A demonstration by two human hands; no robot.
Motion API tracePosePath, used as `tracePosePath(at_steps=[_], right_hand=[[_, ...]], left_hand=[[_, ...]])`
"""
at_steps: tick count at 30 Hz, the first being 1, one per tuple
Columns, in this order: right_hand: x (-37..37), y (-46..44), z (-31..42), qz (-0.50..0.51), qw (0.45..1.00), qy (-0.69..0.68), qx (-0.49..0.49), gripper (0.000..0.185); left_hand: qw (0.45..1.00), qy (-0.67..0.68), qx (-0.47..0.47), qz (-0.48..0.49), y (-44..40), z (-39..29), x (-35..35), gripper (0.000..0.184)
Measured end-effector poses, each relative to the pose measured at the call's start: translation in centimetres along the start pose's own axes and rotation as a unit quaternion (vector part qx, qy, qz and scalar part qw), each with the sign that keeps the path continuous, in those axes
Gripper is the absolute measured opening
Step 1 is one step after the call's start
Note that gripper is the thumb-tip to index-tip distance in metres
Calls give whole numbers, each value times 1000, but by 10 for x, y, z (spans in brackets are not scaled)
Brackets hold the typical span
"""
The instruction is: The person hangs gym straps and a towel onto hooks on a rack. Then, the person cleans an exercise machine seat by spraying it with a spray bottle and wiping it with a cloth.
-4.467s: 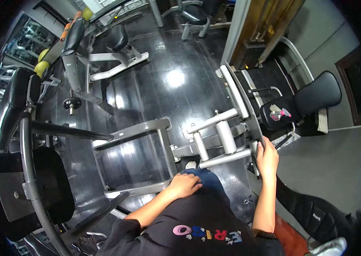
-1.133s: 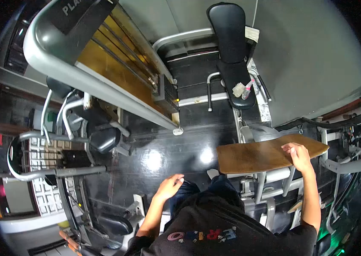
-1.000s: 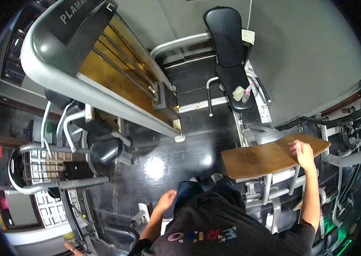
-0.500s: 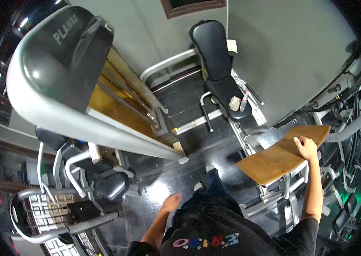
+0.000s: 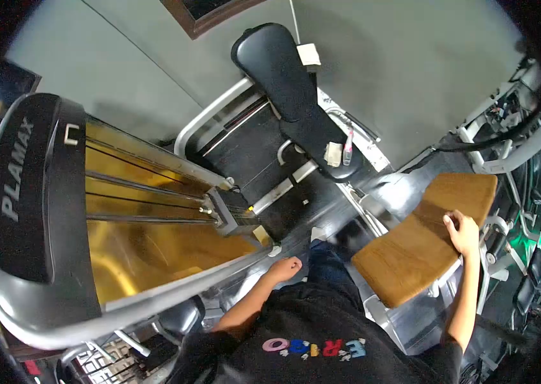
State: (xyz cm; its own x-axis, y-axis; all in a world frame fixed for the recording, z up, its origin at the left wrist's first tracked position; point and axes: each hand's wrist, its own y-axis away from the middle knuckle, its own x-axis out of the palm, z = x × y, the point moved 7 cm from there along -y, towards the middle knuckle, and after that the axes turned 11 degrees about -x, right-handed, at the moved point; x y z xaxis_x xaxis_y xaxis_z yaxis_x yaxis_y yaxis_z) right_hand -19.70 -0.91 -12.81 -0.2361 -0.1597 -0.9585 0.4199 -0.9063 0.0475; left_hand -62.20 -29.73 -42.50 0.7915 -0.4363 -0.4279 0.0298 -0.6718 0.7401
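On a curved brown wooden plate, part of a metal-framed exercise machine, rests my right hand. Its fingers lie loosely apart on the surface, not wrapped around the edge. My left hand hangs in front of my body with fingers curled in and nothing visible in them; it is nearest the lower end of the weight machine's silver frame. Beyond the plate, a black padded seat carries a pale folded cloth and a slim clear bottle with pink on it.
A tall PLAMAX weight stack housing with an amber panel fills the left. Behind the seat's backrest is a grey wall. More gym machines line the right side. Dark glossy floor lies underfoot.
My view has turned and moved forward, so the PLAMAX housing appears lower at the left. My left hand has come up and forward. My right hand stays on the wooden plate.
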Motion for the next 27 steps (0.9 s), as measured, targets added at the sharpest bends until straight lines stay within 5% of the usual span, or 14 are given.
tracePosePath(at_steps=[7, 17, 19, 21, 23, 25, 27], right_hand=[[1, -11, 3, 54, 996, 2, 66, 28], [8, -19, -2, 89, 985, 110, 100, 32], [9, -15, 0, 96, 979, 141, 109, 33], [3, -24, 10, 62, 986, 136, 72, 35], [9, -22, 3, 65, 980, 173, 72, 36], [10, -24, 1, 85, 977, 172, 94, 37], [10, -26, -1, 71, 976, 182, 97, 37]], left_hand=[[994, -35, -63, 84, -67, 69, -45, 33], [982, -67, -179, 13, -122, 70, -119, 41], [988, -96, -123, 6, -144, 71, -128, 45], [995, 23, -83, 45, -164, 63, -134, 50], [994, -48, -81, 53, -172, 40, -159, 50], [982, -31, -181, 42, -187, 63, -164, 46], [996, -41, -69, 25, -211, 100, -153, 45]])
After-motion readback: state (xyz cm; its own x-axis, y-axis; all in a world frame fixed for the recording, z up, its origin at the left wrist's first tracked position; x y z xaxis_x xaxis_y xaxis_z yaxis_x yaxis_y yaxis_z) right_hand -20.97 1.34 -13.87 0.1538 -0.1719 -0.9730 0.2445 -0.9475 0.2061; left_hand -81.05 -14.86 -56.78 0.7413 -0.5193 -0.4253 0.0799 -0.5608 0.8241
